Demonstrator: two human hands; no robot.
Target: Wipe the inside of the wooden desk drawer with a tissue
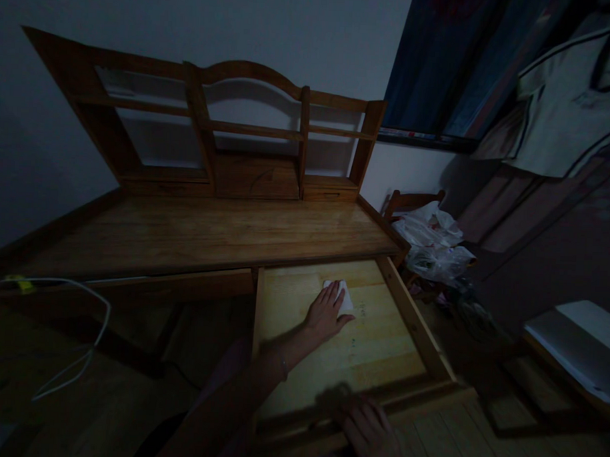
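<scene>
My left hand [327, 314] lies palm down inside the pulled-out drawer [391, 351], its fingers pressing a folded white cloth [346, 298] against the pale wooden bottom. The thumb sticks out to the right, off the cloth. Whether the cloth is paper or fabric, I cannot tell. Small dark marks show on the drawer bottom beside the cloth. My right hand [370, 431] is at the drawer's front panel [423, 407], fingers bent over its top edge. Shadow partly hides those fingertips.
The wooden desk [225, 232] carries a shelf unit [248, 130] at the back. A white cable [104, 315] hangs off its left front. Plastic bags [429, 236] lie on a chair to the right. A stool [525, 369] bears a flat pale object [576, 344]. Clothes [564, 111] hang above.
</scene>
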